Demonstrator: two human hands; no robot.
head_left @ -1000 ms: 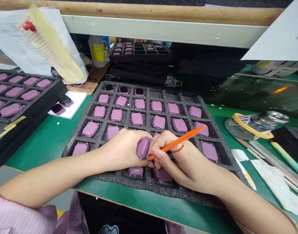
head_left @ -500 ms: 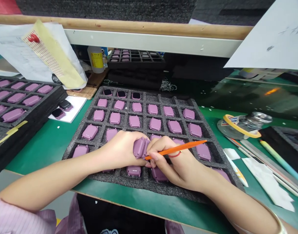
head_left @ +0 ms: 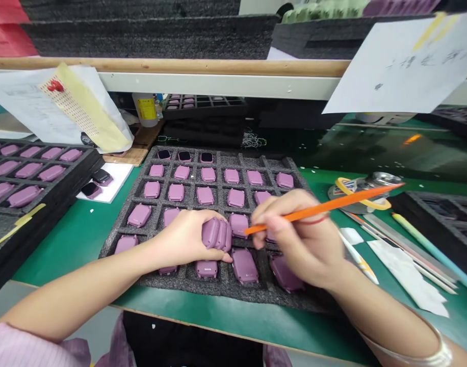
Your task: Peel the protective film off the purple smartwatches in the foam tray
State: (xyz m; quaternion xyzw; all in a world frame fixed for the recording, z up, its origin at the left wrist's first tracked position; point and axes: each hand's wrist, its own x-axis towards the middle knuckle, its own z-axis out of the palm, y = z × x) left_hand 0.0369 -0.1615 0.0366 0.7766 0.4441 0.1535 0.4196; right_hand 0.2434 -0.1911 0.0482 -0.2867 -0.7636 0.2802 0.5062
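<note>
My left hand [head_left: 197,232] is closed around a small stack of purple smartwatch cases [head_left: 215,234], their edges turned toward my right hand. The stack is over the dark foam tray [head_left: 218,291], whose compartments hold many similar purple cases, such as one case [head_left: 244,266] just below my left fingertips. An orange stick [head_left: 344,202] lies between the thumb and fingers of my right hand [head_left: 298,237], which is slightly blurred and apart from my left. The stick's tip points left, over a case [head_left: 239,224] in the tray. My right hand hides several compartments behind it.
A second foam tray [head_left: 65,193] of purple cases stands at left, beside two watches [head_left: 99,178] on white paper. At right are a glass bottle [head_left: 371,186] with a yellow ring, tissue [head_left: 407,275] and thin tools. A shelf edge [head_left: 203,84] with hanging papers crosses above.
My right hand has moved right, away from my left, keeping the orange stick, which was at the stack before. The left hand's stack now shows more cases. The view has tilted up slightly.
</note>
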